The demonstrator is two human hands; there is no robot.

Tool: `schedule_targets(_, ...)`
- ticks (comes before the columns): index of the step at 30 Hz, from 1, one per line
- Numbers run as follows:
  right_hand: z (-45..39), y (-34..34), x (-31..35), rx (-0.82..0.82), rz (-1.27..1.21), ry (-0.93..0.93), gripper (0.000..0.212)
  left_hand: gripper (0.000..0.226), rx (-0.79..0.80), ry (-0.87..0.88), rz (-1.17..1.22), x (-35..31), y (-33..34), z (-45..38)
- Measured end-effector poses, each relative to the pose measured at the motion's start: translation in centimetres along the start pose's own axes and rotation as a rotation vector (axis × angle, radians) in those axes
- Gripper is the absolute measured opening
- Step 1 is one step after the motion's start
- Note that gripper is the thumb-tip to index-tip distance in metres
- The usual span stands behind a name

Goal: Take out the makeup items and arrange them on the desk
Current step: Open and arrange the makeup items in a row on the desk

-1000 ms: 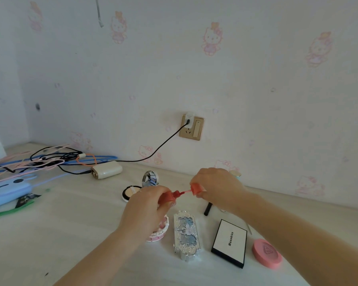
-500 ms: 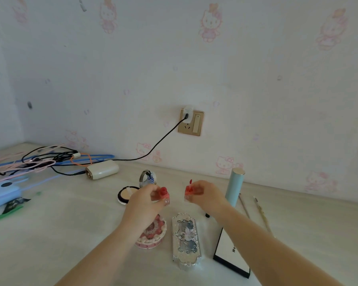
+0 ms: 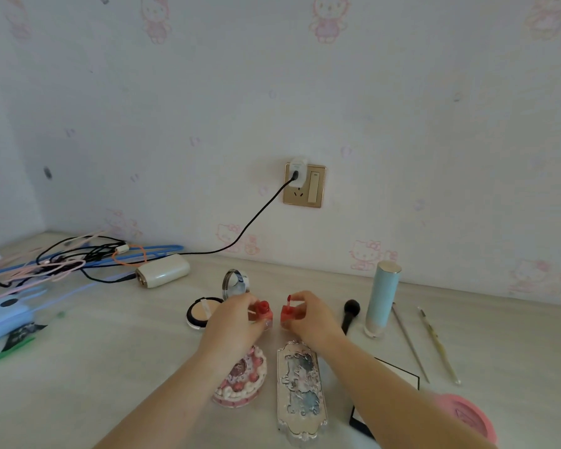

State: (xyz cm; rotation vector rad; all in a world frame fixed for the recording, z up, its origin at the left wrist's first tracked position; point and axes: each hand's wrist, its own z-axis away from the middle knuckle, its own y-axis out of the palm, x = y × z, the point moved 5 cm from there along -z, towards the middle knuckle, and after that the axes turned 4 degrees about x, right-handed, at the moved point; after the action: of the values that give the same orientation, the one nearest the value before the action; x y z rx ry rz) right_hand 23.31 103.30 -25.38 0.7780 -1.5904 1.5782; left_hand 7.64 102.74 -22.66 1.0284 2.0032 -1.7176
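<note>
My left hand (image 3: 232,322) holds a small red lip-gloss bottle (image 3: 263,314) upright at desk level. Beside it my right hand (image 3: 308,314) pinches the red cap with its wand (image 3: 288,311), applicator tip up, a small gap apart from the bottle. Behind them lies an open powder compact (image 3: 201,314) with its mirror (image 3: 235,283) raised. Nearer me sit a pink cake-shaped case (image 3: 242,377) and an ornate silver palette (image 3: 300,387). A black brush (image 3: 350,314), a pale blue tube (image 3: 382,296), two thin brushes (image 3: 410,345) and a black-edged white palette (image 3: 402,372) lie to the right.
A pink round compact (image 3: 473,416) sits at the lower right. Tangled cables (image 3: 62,259), a white power bank (image 3: 162,270) and a blue pouch (image 3: 4,319) crowd the left of the desk. A black cord runs to the wall socket (image 3: 303,184).
The cap and wand were pulled out of the bottle, and both hands came down with the two parts side by side near the desk.
</note>
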Motion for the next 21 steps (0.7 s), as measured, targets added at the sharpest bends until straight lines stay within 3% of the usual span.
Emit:
schedule_targets(3, -0.2, 0.2, -0.1, -0.01, -0.024, -0.001, 0.059, 0.019, 0.016, 0.0, -0.033, 0.2, 0.3, -0.3)
schedule_targets(12, -0.4, 0.7, 0.2, -0.011, -0.01, -0.016, 0.058, 0.024, -0.001, 0.002, -0.135, 0.4, 0.6, -1.1)
schedule_targets(21, 0.2, 0.2, 0.7, -0.021, 0.038, -0.049, 0.073, 0.036, 0.045, -0.046, -0.103, 0.7, 0.7, -1.2)
